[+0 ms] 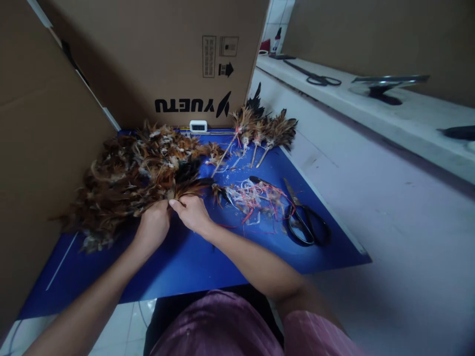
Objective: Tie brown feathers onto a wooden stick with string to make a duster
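My left hand (155, 221) and my right hand (191, 212) meet at the near right edge of a large heap of brown feathers (118, 173). Both have curled fingers. A small bunch of brown and dark feathers (193, 187) sticks out above my right hand, pinched in its fingers. What lies inside my left hand's fingers is hidden by the hand itself. To the right of my right hand is a tangle of white and red string scraps (256, 195). A pair of black-handled scissors (306, 222) rests beside the scraps, blades pointing away.
Several feather bundles on sticks (260, 133) lie at the back right of the blue table (178, 277). A small white digital display (198, 126) stands against the cardboard wall (129, 54). On the right ledge (345, 94) lie another pair of scissors (315, 76) and a metal-topped object (388, 84).
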`<state>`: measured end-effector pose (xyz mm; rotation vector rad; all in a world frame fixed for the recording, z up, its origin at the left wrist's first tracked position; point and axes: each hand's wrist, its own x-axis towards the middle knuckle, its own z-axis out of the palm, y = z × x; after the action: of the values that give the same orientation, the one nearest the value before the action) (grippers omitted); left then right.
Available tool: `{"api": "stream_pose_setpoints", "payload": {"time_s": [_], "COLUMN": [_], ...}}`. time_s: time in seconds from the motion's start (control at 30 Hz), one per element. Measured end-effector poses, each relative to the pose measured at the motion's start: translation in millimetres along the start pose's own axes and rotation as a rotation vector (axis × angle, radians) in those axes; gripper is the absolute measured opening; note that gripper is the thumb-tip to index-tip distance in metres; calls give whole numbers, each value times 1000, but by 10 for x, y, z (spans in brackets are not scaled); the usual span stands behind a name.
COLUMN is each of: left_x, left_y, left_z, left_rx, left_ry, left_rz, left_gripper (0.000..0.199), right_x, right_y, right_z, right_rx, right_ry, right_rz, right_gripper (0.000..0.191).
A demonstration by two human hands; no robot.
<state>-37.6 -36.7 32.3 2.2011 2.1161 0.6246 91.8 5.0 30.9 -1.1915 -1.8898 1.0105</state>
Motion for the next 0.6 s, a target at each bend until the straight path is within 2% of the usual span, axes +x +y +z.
{"api": "stream_pose_setpoints", "payload": {"time_s": [0.13,0.37,0.47,0.6], "left_x": [-63,-26,6,36], "left_y": [107,220,228,266], "left_z": [-33,-323,-271,-76], "left_rx": [40,-151,-75,125], "left_ry": [9,-110,-41,43], "left_rz": [33,-83,-43,25], "left_gripper": [20,30,27,27], "right_x": [9,96,109,93], "right_y": [24,131,139,93], "right_z": [-21,8,3,-33], "right_rx": [135,304,300,216], "right_ry": [-2,-4,20,62], "right_rz": [46,-35,-35,36], "right_gripper": [36,32,34,37]}}
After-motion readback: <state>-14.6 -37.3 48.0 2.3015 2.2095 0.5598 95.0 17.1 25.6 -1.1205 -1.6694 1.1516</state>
